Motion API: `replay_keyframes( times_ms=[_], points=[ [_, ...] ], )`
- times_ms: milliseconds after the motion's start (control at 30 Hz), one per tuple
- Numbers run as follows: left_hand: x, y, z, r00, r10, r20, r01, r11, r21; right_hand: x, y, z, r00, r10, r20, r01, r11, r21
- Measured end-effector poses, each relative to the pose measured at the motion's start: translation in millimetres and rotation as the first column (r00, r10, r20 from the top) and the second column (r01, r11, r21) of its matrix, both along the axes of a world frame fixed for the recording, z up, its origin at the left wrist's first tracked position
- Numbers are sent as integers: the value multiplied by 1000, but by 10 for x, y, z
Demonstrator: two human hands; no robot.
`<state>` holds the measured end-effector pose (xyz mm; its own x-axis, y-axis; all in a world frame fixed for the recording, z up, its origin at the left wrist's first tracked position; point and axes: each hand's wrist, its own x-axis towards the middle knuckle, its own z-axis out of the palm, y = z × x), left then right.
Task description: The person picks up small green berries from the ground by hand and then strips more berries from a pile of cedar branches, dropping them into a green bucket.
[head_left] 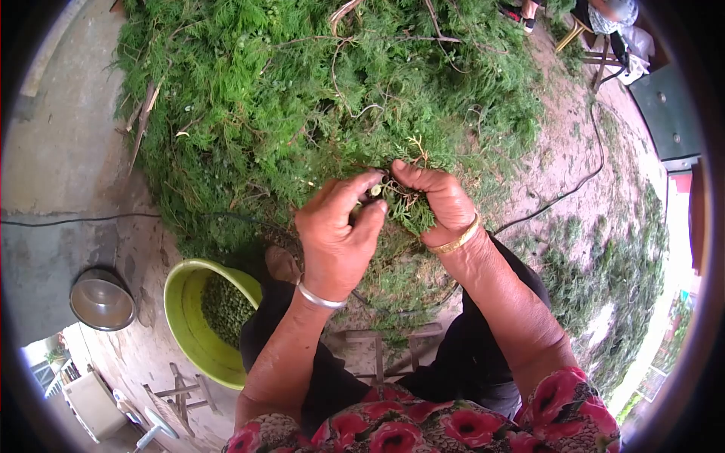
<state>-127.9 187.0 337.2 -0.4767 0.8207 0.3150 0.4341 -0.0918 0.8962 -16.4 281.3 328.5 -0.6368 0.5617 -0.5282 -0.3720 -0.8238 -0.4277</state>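
Observation:
My right hand (447,202) is closed round a small evergreen sprig (411,208), with green scaly leaves and thin brown twigs showing by the fingers. Close beside it, the thumb and forefinger of my left hand (336,226) pinch at a small pale green seed cone (375,190) at the edge of the sprig. Both hands are held in front of my lap, near a big heap of cut evergreen branches (249,98). To the left of my left forearm stands a yellow-green bucket (181,325) partly filled with small green cones (226,309).
A metal bowl (102,300) sits on the floor at left. Low wooden stools (185,396) stand behind the bucket. A black cable (563,198) crosses the ground. More greenery (589,279) lies at right. Another person (613,13) sits at the top right.

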Motion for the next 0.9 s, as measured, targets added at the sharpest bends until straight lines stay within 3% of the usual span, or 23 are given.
replay_keyframes(
  times_ms=[100,200,333,400,433,600,667,733,900],
  points=[
    [27,9,-15,997,27,-75,-31,998,-52,3,-5,-61,999,50,-1,-50,999,-20],
    [24,2,-38,993,88,-72,-95,991,-89,-4,3,-41,994,61,92,-63,998,14],
    [-29,-9,-23,999,51,-1,-51,990,-129,-19,0,-79,997,46,62,-45,999,-20],
    [-65,-20,60,861,71,504,76,961,-266,-13,5,-79,994,74,74,-73,997,-25],
    [-81,-26,80,791,49,610,134,959,-249,-11,5,-85,994,74,74,-73,997,-25],
    [-32,5,117,618,125,776,185,936,-299,-34,-13,-50,998,51,25,-53,994,97],
    [-47,-6,109,574,148,806,210,924,-319,-20,-21,-70,997,73,19,-74,995,68],
    [-118,4,152,342,182,922,233,934,-270,-17,-17,-93,996,92,11,-92,995,38],
    [-187,-39,119,288,79,954,242,958,-153,-17,-12,-25,993,109,-47,-106,992,72]
  ],
)
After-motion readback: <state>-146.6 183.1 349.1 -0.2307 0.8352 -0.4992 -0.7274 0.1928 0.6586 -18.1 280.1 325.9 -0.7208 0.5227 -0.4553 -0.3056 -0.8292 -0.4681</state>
